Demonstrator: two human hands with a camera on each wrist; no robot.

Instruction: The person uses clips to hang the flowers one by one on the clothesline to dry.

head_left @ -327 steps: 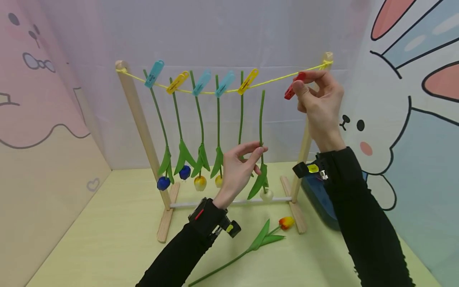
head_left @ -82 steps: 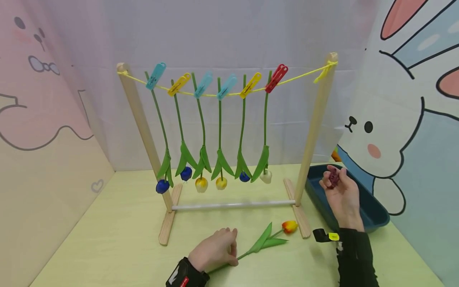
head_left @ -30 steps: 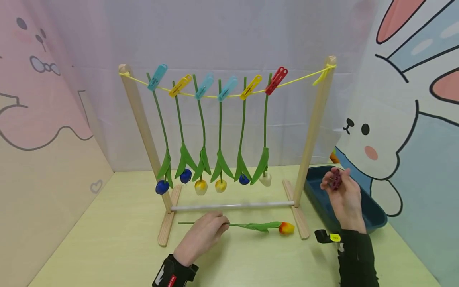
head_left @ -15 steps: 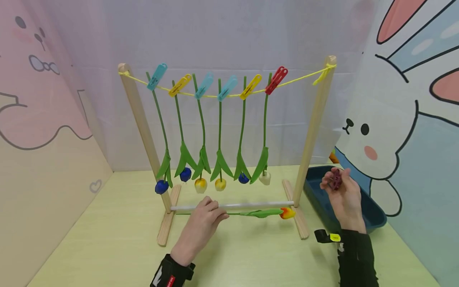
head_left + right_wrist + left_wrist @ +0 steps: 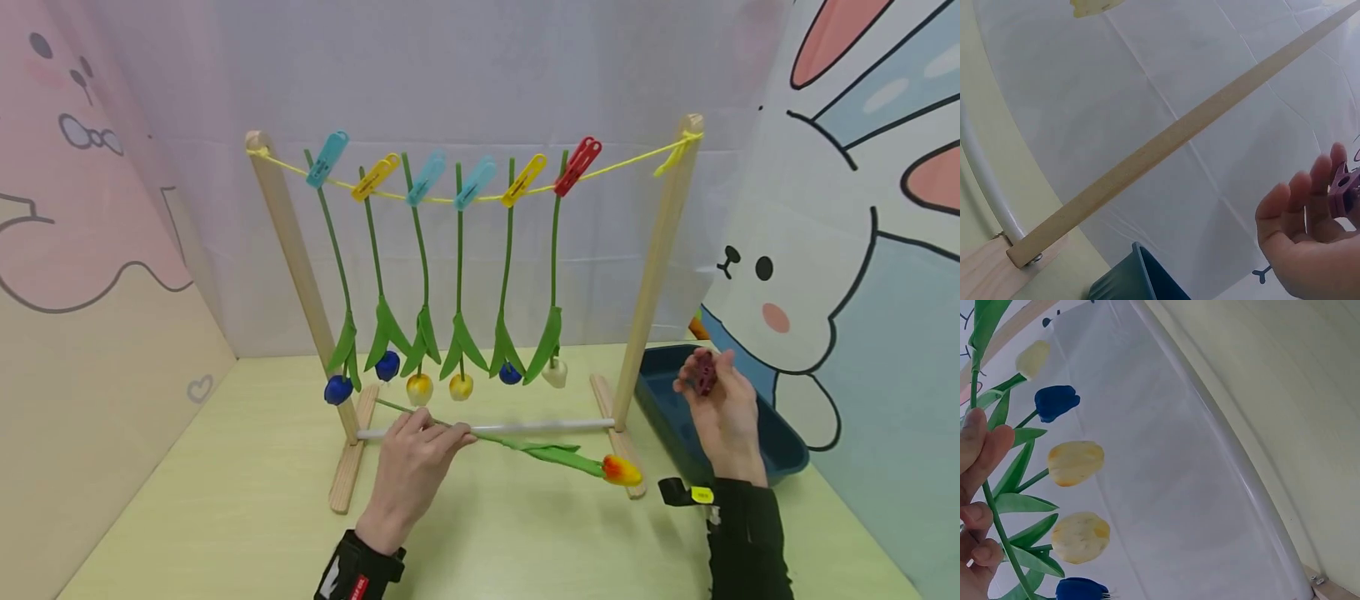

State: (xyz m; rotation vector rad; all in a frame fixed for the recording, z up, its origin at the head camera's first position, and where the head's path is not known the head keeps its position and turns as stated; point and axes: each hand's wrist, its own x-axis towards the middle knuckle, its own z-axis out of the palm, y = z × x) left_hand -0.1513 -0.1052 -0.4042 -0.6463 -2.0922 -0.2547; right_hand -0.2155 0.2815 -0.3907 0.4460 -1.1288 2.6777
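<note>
While six tulips hang head-down from a yellow string tied between two wooden posts, each stem caught by a coloured peg so that the blooms dangle just above the desk, a seventh has no peg on it. At the far left the left post leans slightly, with a blue bloom right beside it. Moving rightward, the left hand pinches the loose tulip's stem between thumb and fingers, near its bare end, so the length sticks out sideways across the white crossbar. Its orange-and-yellow head droops low by the foot of the right post, off the desk as far as I can judge. The left wrist view shows the same green stem passing between the curled fingers. Above, the red peg is the last on the line, with free string to its right. Further right, the right hand is raised over the dark blue tray, fingers curled round a small purple peg, held up near the fingertips.
</note>
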